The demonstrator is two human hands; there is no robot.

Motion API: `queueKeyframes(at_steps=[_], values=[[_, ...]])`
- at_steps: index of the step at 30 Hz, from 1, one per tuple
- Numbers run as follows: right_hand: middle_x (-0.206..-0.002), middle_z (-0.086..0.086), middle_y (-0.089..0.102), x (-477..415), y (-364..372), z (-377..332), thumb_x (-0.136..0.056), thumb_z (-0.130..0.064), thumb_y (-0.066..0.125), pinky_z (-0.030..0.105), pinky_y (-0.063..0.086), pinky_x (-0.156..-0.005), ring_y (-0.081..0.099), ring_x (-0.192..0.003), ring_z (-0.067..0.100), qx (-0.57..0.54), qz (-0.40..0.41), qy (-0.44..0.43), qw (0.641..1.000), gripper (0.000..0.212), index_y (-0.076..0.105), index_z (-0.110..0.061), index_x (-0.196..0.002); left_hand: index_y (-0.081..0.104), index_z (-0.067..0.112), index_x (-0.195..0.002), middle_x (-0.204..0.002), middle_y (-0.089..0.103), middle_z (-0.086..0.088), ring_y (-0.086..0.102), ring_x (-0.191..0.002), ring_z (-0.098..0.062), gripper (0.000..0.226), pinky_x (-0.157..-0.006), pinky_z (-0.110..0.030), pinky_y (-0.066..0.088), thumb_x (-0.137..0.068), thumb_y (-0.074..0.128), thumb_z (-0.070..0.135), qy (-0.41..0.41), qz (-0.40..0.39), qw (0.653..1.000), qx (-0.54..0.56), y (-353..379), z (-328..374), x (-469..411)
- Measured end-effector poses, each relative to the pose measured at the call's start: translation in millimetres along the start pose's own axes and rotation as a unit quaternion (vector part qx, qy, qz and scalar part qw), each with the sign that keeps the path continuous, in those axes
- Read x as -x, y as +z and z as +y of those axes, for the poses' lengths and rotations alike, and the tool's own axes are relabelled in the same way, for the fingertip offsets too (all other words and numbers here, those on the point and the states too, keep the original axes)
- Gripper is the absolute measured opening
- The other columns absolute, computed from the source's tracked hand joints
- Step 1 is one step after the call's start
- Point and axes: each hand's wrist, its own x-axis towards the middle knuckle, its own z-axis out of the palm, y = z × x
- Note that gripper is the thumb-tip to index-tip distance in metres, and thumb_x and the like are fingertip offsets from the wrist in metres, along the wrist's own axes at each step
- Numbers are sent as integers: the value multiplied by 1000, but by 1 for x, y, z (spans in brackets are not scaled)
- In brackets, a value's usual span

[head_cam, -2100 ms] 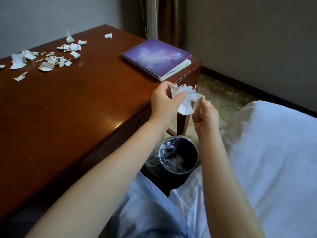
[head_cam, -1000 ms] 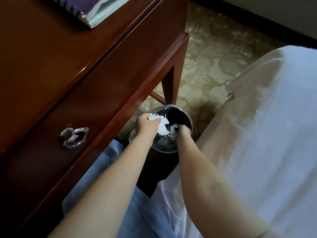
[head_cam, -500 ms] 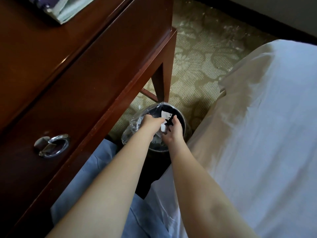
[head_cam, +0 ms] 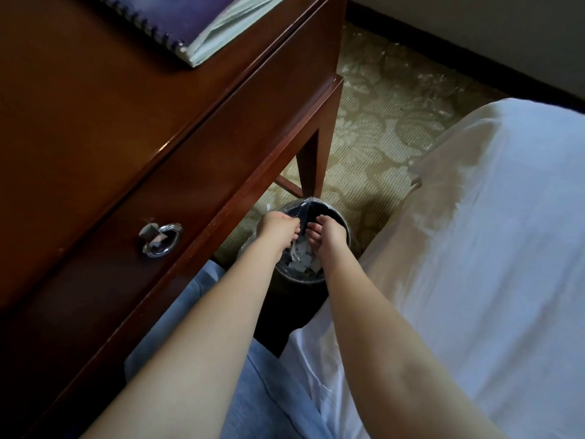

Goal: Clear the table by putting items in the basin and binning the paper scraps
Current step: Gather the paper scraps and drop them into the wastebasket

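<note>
Low in the middle of the frame we see both hands over the mouth of the lined bin point(head_cam: 341, 217), which stands on the carpet point(head_cam: 373, 128) beside a leg of the table point(head_cam: 95, 122), with the paper scraps point(head_cam: 300, 265) lying inside it between the wrists. The left hand point(head_cam: 278, 228) bends its fingers down into the bin and we cannot tell whether they hold anything, while the right hand point(head_cam: 327, 234) shows loosely extended fingers with nothing in them. At the upper left a purple spiral notebook point(head_cam: 190, 17) lies on the table top.
</note>
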Motion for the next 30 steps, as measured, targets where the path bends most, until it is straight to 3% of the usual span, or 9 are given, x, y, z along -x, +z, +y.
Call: queueKeyframes(at_steps=[3, 5, 6, 8, 11, 15, 20, 26, 30], values=[[-89, 13, 69, 13, 1, -4, -96, -17, 49, 27, 51, -68, 65, -72, 26, -23, -18, -12, 999, 35, 55, 3, -124, 65, 2, -83, -66, 61, -5, 53, -53, -11, 15, -51, -19, 44, -91, 55, 9, 17, 23, 1000, 8, -6, 4, 7], [-105, 19, 69, 20, -1, -6, -96, -15, 48, 30, 53, -81, 64, -72, 27, -30, -22, -17, 999, 36, 53, 4, -127, 66, 1, -90, -71, 63, -6, 59, -60, -13, 13, -57, -20, 49, -91, 54, 7, 24, 27, 999, 18, -8, 8, 10], [-110, 20, 68, 22, -2, -7, -96, -13, 48, 31, 53, -79, 60, -67, 25, -29, -22, -24, 999, 34, 54, 5, -125, 65, 1, -94, -78, 64, -8, 62, -68, -15, 14, -63, -23, 51, -91, 53, 7, 29, 21, 999, 20, -9, 10, 12], [-89, 14, 68, 27, -5, -7, -96, -12, 47, 26, 44, -58, 51, -57, 18, -24, -14, -41, 999, 28, 58, 4, -117, 64, 2, -103, -91, 64, -9, 64, -85, -20, 18, -74, -29, 53, -92, 52, 10, 34, -3, 999, 11, -9, 13, 16], [-73, 6, 62, 37, -7, -10, -95, -13, 48, 23, 39, -56, 51, -58, 15, -15, -14, -52, 998, 14, 59, -5, -99, 61, 8, -109, -98, 63, -6, 61, -91, -19, 20, -80, -31, 51, -93, 52, 16, 40, -27, 999, 5, -11, 16, 28], [-69, 4, 57, 59, -1, -27, -94, -12, 46, 21, 34, -53, 47, -54, 14, -36, -32, -83, 995, 15, 57, -8, -102, 61, 14, -89, -90, 64, -3, 59, -85, -18, 9, -70, -29, 49, -90, 54, 19, 100, -9, 995, -2, -17, 22, 49], [-63, 3, 53, 98, 9, -53, -93, -8, 45, 18, 27, -39, 38, -35, 7, -61, -51, -176, 981, 32, 53, 2, -123, 64, 16, -89, -91, 66, -3, 62, -88, -19, 9, -79, -32, 52, -87, 57, 20, 257, 21, 965, 49, -36, 36, 98], [-57, 0, 53, 185, 24, -73, -90, -9, 53, 19, 29, -43, 41, -39, 7, -64, -135, -325, 934, 8, 58, -7, -96, 63, 14, -82, -78, 65, 2, 60, -62, 1, 11, -57, -13, 46, -89, 56, 8, 411, 0, 897, 163, -80, 74, 178], [-53, -1, 55, 252, 42, -79, -88, -5, 54, 15, 33, -42, 43, -41, 7, -51, -191, -411, 890, 9, 61, -9, -84, 61, 10, -84, -77, 63, -1, 59, -56, 1, 11, -51, -10, 44, -90, 55, 5, 457, 9, 860, 228, -117, 93, 217]])
